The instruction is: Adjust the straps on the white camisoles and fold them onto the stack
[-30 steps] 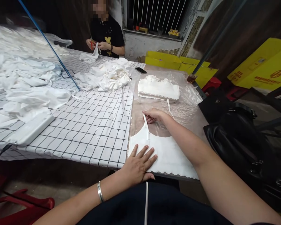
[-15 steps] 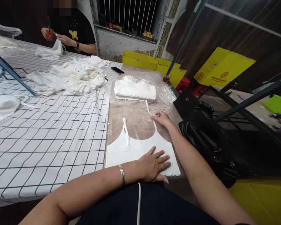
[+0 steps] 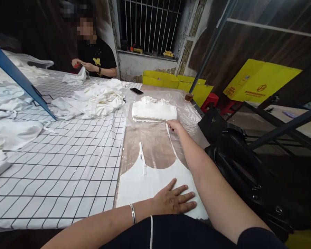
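A white camisole top (image 3: 145, 181) lies flat on clear plastic sheeting at the table's near edge. My left hand (image 3: 175, 200) presses flat on its lower right part, fingers spread. My right hand (image 3: 174, 125) pinches the far end of the top's right strap (image 3: 171, 142) and holds it stretched away from me. The left strap (image 3: 142, 159) lies folded on the plastic. A neat stack of folded white tops (image 3: 154, 111) sits just beyond my right hand.
A checked cloth (image 3: 67, 162) covers the table's left part, with a heap of loose white garments (image 3: 93, 100) on it. A phone (image 3: 136, 91) lies at the far edge. A person in black (image 3: 95, 58) works opposite. A black bag (image 3: 238, 155) sits right; yellow boxes (image 3: 176, 81) stand behind.
My right hand went from the left strap to the right strap and pulled it straight out away from me. My left hand slid right across the top's hem.
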`<state>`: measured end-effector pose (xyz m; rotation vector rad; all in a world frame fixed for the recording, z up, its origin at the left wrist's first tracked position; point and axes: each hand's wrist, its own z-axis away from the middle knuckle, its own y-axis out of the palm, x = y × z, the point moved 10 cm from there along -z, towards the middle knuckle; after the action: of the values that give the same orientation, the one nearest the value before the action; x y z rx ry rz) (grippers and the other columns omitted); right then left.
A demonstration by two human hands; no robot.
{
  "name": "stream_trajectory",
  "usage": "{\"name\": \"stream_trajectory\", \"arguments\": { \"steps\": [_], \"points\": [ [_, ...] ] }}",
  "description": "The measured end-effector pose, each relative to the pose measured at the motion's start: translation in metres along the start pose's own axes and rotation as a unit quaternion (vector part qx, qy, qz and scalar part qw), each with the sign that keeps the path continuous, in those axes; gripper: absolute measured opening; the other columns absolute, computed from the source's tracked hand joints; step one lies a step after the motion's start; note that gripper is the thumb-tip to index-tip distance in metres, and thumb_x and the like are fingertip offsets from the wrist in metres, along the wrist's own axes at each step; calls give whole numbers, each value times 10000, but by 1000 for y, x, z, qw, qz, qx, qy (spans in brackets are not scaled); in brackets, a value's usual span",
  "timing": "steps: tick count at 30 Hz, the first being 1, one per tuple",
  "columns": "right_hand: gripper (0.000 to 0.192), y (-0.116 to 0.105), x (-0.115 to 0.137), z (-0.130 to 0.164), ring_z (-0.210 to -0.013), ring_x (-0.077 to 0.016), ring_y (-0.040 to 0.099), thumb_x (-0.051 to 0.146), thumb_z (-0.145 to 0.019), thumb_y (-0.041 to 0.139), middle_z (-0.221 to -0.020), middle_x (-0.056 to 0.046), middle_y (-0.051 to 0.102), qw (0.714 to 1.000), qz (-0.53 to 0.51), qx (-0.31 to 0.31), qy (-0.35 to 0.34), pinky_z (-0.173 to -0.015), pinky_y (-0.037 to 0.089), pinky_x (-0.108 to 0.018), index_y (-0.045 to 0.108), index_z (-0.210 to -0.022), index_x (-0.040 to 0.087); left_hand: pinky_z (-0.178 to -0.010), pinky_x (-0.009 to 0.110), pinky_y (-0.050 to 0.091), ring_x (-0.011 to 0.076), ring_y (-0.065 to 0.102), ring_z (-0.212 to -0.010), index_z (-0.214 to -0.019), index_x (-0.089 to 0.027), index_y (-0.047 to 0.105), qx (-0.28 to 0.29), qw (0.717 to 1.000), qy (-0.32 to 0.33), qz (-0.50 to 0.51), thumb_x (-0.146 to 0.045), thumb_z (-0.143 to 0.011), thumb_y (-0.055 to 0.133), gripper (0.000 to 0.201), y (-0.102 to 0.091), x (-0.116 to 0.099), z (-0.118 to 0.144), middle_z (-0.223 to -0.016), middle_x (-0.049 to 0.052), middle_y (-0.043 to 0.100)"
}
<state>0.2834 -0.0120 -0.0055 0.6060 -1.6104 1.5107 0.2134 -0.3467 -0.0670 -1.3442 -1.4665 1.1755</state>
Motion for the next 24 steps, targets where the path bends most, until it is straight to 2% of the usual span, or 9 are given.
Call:
{"name": "stream_trajectory", "arguments": {
  "steps": [2, 5, 8, 10, 13, 16, 20, 24],
  "points": [
    [199, -15, 1, 13, -526, -102, 575, 205, -839, 539, -603, 2, 621, 999, -45, -4, 16, -535, 462, -205, 443, -664, 200, -1120, 516, 292, 250, 364, -1390, -1426, -294, 442, 7, 1000, -7, 18, -357, -998, 289, 459, -3, 1, 0, -1514, -13, 382],
    [112, -47, -3, 49, -692, -82, 657, 225, -895, 478, -791, 3, 692, 975, -220, -25, 2, -667, 524, -195, 453, -786, 210, -1138, 511, 231, 257, 335, -1404, -1421, -284, 443, 21, 997, -24, 72, -457, -988, 325, 480, -12, 1, 1, -1508, 12, 399],
    [184, -73, -23, 106, -755, -125, 683, 371, -866, 567, -818, -20, 705, 924, -380, -32, -9, -708, 552, -235, 487, -818, 212, -1135, 518, 186, 280, 348, -1387, -1361, -272, 506, 27, 990, -46, 133, -592, -942, 363, 547, -25, 2, 3, -1464, 46, 469],
    [276, -79, -46, 148, -675, -127, 668, 409, -767, 699, -770, -9, 699, 922, -387, -26, 10, -648, 548, -229, 508, -807, 214, -1095, 477, 245, 273, 454, -1288, -1238, -245, 598, 19, 982, -88, 166, -560, -942, 401, 475, -36, 11, 5, -1354, 70, 574],
    [403, -72, -82, 201, -623, -107, 648, 296, -588, 853, -774, 21, 705, 921, -387, -8, 52, -601, 533, -208, 513, -793, 226, -934, 427, 346, 250, 558, -1054, -1053, -194, 648, -20, 953, -250, 168, -400, -954, 450, 302, -50, 50, 15, -1128, 100, 655],
    [444, -57, -106, 233, -738, -122, 681, 226, -528, 881, -829, 28, 716, 896, -434, 2, 92, -698, 561, -232, 522, -789, 232, -851, 439, 336, 272, 540, -997, -1038, -180, 624, -34, 908, -395, 134, -370, -925, 513, 247, -53, 86, 28, -1065, 106, 640],
    [436, -43, -116, 247, -806, -133, 686, 224, -541, 875, -860, 24, 718, 866, -485, 7, 122, -755, 564, -251, 578, -860, 241, -859, 450, 307, 290, 527, -1011, -957, -175, 617, 15, 892, -428, 143, -385, -869, 608, 228, -39, 98, 25, -1014, 93, 637],
    [390, -37, -116, 247, -722, -125, 656, 310, -598, 849, -824, -4, 719, 870, -476, 23, 126, -637, 518, -230, 611, -895, 225, -862, 447, 310, 287, 532, -1019, -902, -179, 619, 33, 880, -441, 175, -329, -838, 641, 165, -33, 98, 24, -1010, 86, 628]
  ]
}}
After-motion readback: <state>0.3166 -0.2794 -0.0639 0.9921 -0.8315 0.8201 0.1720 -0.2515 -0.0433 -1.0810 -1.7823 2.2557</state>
